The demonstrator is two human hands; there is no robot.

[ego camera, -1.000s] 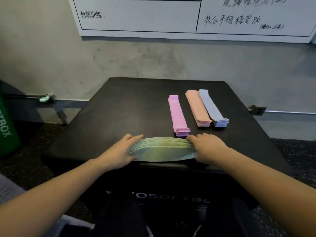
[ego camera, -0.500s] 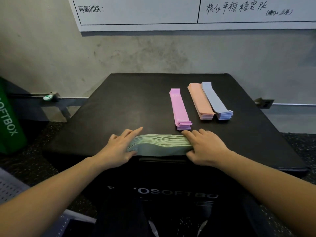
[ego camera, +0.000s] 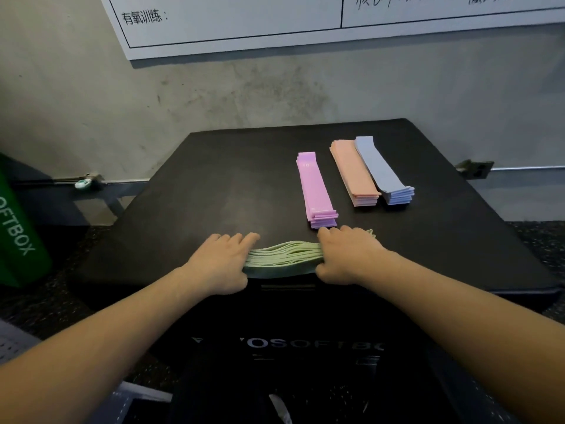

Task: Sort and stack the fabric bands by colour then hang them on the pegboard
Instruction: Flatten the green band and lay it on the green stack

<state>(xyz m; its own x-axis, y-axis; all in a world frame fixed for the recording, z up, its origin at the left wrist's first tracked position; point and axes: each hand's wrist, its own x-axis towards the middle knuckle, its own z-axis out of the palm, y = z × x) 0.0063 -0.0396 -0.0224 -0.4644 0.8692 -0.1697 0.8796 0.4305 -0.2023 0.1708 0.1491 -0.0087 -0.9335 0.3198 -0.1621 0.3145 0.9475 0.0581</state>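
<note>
While three colours already lay squared off on the black soft box (ego camera: 214,185), the fourth was in hand at its near edge.

Item 1: pink stack (ego camera: 316,191), at about 1 o'clock from the box's middle, lengthwise toward the wall, ends slightly stepped. Sorted.

Item 2: peach stack (ego camera: 354,174), at about 2 o'clock, lengthwise, edges fairly even. Sorted.

Item 3: blue stack (ego camera: 382,168), just beside the peach one on its right and apparently touching it along one long side. Sorted.

Item 4: green stack (ego camera: 284,260), at 6 o'clock, laid crosswise along the near edge, its layers fanned and wavy, not yet squared. The left hand (ego camera: 220,264) covered its left end, fingers bent down over the top; the right hand (ego camera: 345,258) covered its right end in like fashion, fingers curled over the bands. Both hands appeared to be holding and pressing the ends together; whether the thumbs were under the stack could not be told.

Judged status: sorting by colour looked complete, with no loose bands in view; stacking was nearly done, pending a tidy green pile. Hanging was not begun; no pegboard was in view. A whiteboard (ego camera: 232,22) hung on the wall at 12 o'clock.
</note>
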